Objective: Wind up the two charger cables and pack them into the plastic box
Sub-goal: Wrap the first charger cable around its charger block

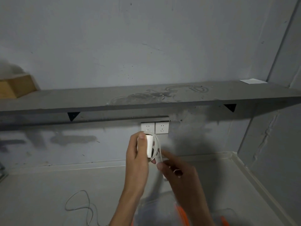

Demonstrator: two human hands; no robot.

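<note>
Left hand [138, 154]: clamping white charger [150, 145] below shelf edge [146, 106]. Right hand [177, 175]: pinching its cable [158, 149], blurred. Second cable [78, 204]: lying loose on open floor [48, 185].

We see a grey wall shelf [146, 97] on two black brackets [73, 115]; a wooden block [15, 86] sits at its left end, a white paper [252, 81] at its right; beneath it, two white wall sockets [154, 127] side by side.

hands [138, 158]: 2 | charger cables [157, 148]: 2 | wall sockets [147, 128]: 2 | shelf [146, 97]: 1 | plastic box [156, 209]: 1
</note>
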